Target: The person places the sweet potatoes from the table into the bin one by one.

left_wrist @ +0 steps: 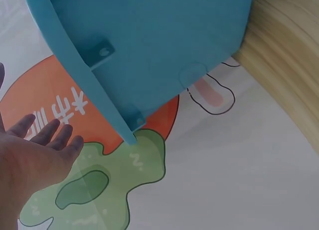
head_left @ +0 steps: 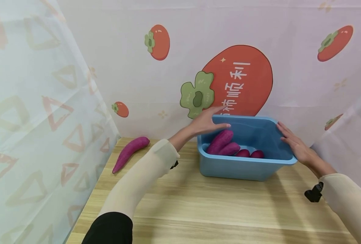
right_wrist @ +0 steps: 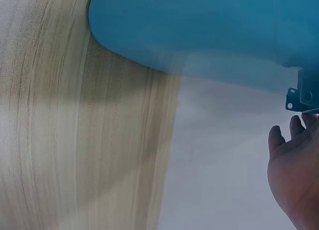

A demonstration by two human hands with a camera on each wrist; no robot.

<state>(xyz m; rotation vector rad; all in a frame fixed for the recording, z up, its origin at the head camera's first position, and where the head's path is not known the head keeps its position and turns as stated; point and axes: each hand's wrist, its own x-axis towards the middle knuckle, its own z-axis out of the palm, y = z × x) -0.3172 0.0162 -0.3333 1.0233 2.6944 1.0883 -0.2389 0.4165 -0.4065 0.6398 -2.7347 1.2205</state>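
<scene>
The blue rectangular plastic tub (head_left: 247, 166) stands on the pale wooden tabletop (head_left: 198, 203) near its far edge, just in front of the white backdrop cloth printed with orange persimmons (head_left: 238, 78); its long axis runs left to right across the view, so it lies squarely between the two hands, one at each short end; the left hand (head_left: 206, 122) is at the far left corner with fingers straight and spread, reaching over the rim, though contact cannot be told from the head view, and the left wrist view shows the fingers (left_wrist: 50, 132) apart from the rim edge; the right hand (head_left: 294, 144) lies flat along the right rim, fingers extended and seemingly touching it, gripping nothing; both are about equally near; inside the tub lie several purple sweet potatoes (head_left: 220, 141), the longest leaning against the left wall; one more long purple sweet potato (head_left: 130, 152) lies on the table well to the left, nearer the left arm
</scene>
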